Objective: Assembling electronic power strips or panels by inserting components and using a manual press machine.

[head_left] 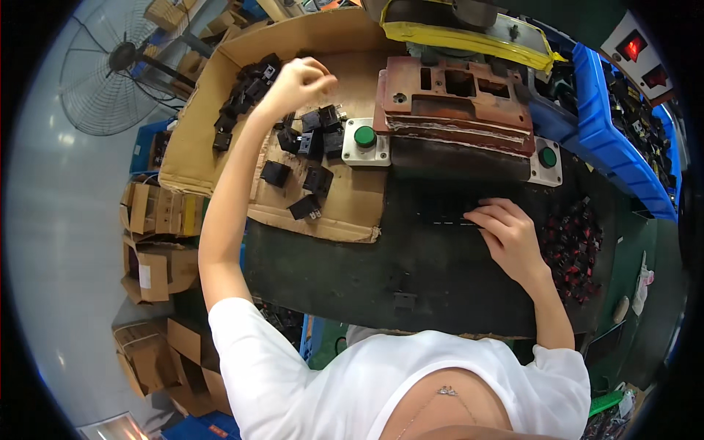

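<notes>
My left hand (pixel 299 82) is raised over a cardboard tray, its fingers curled in and nothing visible in them. Below and beside it lie black block-shaped plastic parts (pixel 311 144), some showing metal prongs. At the right, my right hand (pixel 510 236) rests low over the dark worktop (pixel 337 275). Its thumb and fingertips pinch the end of a dark piece with small pale metal strips (pixel 448 223); the piece's outline blends into the table. A small flat black piece (pixel 404 300) lies closer to me.
Between two green push buttons (pixel 364 136) (pixel 547 157) stands a reddish-brown metal fixture (pixel 458 103), under a yellow-edged machine part (pixel 469 37). Small black-and-red parts (pixel 576 249) are heaped at the right. Blue bins (pixel 620 139) and cardboard boxes (pixel 161 209) flank the table.
</notes>
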Demonstrator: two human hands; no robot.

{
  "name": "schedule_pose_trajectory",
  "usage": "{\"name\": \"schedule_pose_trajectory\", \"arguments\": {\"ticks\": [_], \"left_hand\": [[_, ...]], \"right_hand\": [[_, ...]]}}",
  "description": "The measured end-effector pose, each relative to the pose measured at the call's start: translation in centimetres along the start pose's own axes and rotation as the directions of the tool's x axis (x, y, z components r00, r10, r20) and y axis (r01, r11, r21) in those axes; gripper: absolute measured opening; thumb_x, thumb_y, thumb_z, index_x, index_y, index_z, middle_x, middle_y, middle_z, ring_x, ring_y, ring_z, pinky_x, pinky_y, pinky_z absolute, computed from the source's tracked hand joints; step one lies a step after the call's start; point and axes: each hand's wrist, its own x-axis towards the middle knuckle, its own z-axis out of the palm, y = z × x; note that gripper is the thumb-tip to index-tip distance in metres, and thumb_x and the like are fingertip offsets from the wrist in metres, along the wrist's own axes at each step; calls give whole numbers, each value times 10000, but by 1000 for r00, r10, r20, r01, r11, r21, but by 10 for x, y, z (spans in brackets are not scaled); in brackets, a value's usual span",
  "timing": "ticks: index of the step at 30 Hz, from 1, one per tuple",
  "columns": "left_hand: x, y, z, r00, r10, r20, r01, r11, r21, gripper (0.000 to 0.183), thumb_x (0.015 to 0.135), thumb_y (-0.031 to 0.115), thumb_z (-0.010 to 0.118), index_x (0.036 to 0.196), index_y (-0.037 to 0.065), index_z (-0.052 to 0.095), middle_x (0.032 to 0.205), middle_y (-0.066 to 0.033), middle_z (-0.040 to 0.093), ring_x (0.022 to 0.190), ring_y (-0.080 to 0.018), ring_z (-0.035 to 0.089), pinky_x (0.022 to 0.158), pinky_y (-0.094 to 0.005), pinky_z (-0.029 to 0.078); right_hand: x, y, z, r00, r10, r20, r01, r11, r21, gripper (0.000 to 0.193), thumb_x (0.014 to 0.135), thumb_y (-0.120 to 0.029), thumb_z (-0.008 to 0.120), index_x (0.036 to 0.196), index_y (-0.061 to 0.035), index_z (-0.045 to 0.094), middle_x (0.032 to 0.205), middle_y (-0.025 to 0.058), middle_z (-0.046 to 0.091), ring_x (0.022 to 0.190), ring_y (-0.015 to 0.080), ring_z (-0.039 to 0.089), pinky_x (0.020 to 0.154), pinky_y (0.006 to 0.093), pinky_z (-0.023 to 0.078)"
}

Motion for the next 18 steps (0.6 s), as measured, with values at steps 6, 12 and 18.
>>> {"name": "schedule_pose_trajectory", "arguments": {"ticks": [6, 12, 18], "left_hand": [[22, -53, 0, 954, -259, -148, 290, 685, 668, 451, 781, 435, 606, 1051, 74, 604, 1163, -171, 519, 1122, -326, 464, 921, -445, 401], [20, -32, 14, 910, -413, 37, 324, 764, 558, 433, 799, 449, 584, 1059, 104, 618, 1156, -135, 556, 1124, -286, 484, 891, -418, 446], [7, -26, -22, 937, -294, -190, 344, 874, 343, 332, 838, 386, 544, 894, 81, 663, 920, -103, 651, 897, -276, 609, 774, -370, 477]], "right_hand": [[2, -2, 3, 1000, -16, -2, 16, 1000, 12, 289, 643, 51, 617, 908, -56, 656, 887, 69, 629, 911, 262, 583, 770, 359, 493], [1, 0, 3, 1000, -15, 6, 15, 1000, 28, 296, 640, 52, 615, 910, -63, 657, 889, 67, 628, 912, 262, 581, 771, 358, 493], [1, 1, 0, 1000, 13, 17, -13, 1000, -14, 313, 626, 62, 616, 908, -65, 657, 890, 67, 627, 915, 267, 579, 770, 367, 495]]}}
